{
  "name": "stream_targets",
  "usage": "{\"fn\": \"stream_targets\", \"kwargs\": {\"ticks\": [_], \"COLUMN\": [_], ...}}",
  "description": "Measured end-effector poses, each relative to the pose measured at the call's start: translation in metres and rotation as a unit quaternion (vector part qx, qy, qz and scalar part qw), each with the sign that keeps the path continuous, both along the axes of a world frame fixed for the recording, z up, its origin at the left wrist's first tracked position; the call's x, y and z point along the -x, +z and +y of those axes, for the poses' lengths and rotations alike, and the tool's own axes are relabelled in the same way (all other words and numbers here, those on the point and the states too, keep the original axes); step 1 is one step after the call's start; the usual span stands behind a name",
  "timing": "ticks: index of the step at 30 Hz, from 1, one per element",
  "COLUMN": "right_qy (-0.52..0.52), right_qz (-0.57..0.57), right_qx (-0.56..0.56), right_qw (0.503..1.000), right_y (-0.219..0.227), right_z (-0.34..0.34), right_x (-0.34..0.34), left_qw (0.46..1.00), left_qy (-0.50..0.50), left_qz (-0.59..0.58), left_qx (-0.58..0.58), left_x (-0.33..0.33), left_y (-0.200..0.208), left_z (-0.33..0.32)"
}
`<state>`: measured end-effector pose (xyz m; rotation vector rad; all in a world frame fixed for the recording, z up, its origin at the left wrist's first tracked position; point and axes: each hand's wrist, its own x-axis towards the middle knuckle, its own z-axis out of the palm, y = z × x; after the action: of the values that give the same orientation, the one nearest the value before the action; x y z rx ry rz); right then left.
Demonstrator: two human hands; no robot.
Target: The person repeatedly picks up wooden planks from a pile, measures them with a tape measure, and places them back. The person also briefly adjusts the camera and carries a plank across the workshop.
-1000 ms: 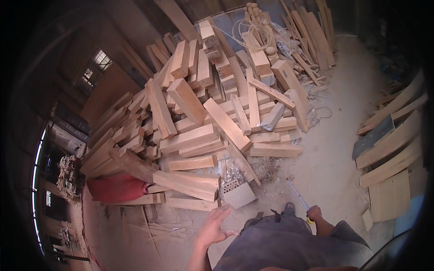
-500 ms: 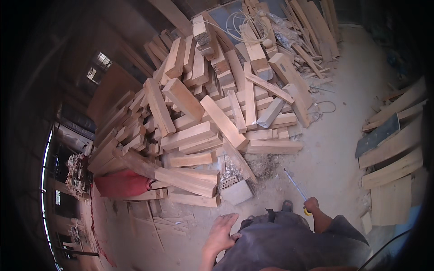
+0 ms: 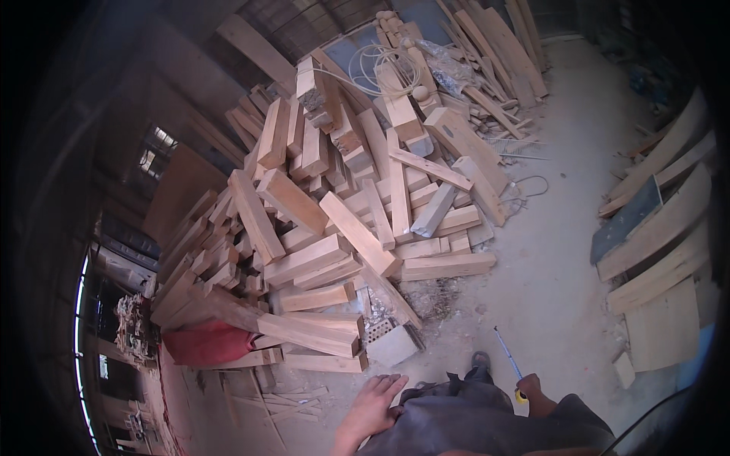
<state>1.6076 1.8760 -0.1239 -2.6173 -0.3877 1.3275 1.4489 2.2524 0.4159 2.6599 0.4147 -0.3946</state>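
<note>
At the lower right, my right hand (image 3: 536,395) is closed around a yellow tape measure (image 3: 521,397). Its narrow blade (image 3: 507,353) is pulled out and points away from me, above the floor. My left hand (image 3: 376,403) is beside my dark clothing (image 3: 471,418), its fingers stretched out with nothing in them. Ahead lies a big, jumbled heap of timber; a thick squared beam (image 3: 360,234) slants down across its front. At the heap's near edge are a long beam (image 3: 308,334) and a pale block with holes (image 3: 394,344).
A red cloth (image 3: 209,342) lies at the heap's left. Thin wood strips (image 3: 285,406) are scattered on the floor near my left hand. Curved boards (image 3: 658,273) and a dark panel (image 3: 625,219) line the right side. A coiled pale hose (image 3: 388,70) rests atop the heap.
The view has tilted, so the heap now appears lower and slightly left. My left hand's fingers lie closer to my clothing. The tape measure remains in my right hand, blade out.
</note>
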Motion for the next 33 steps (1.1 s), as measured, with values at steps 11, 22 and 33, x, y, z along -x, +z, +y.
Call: {"fn": "stream_targets", "kwargs": {"ticks": [11, 22, 33], "right_qy": [0.016, 0.027, 0.341], "right_qz": [-0.001, 0.002, -0.118], "right_qx": [-0.015, 0.005, 0.071], "right_qw": [1.0, 1.0, 0.93], "right_y": [0.02, 0.04, 0.041], "right_z": [0.01, 0.022, 0.009], "right_x": [0.009, -0.007, -0.018], "left_qw": [0.998, 0.995, 0.796], "left_qy": [-0.045, -0.016, 0.022], "left_qz": [-0.014, -0.09, -0.586], "left_qx": [0.043, -0.041, -0.15], "left_x": [-0.023, -0.019, 0.001], "left_y": [0.009, 0.016, 0.141], "left_z": [-0.009, -0.007, 0.063]}}
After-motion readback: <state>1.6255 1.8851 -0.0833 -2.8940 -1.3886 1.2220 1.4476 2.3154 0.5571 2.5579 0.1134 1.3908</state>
